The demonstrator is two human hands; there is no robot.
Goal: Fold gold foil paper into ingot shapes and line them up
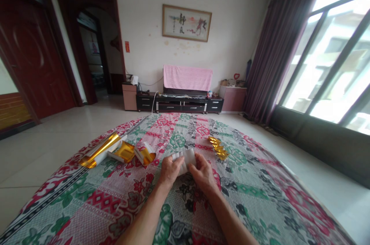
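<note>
Between my two hands is a small piece of white paper (189,156) with creases across it. My left hand (171,169) pinches its left end, thumb on top. Its right end is gripped by my right hand (201,169), also with the thumb over it. To the left lie sheets of gold foil paper (123,151), partly curled, with white backs showing. A short row of folded gold paper pieces (219,148) rests on the cloth to the right, beyond my right hand. The underside of the held paper is hidden.
A flowered cloth (237,191) in red, green and grey spreads under everything. Past its far edge stands a low black cabinet (182,104) with a pink cloth (187,78) draped over something on it. Windows (332,52) and a purple curtain (280,44) are on the right.
</note>
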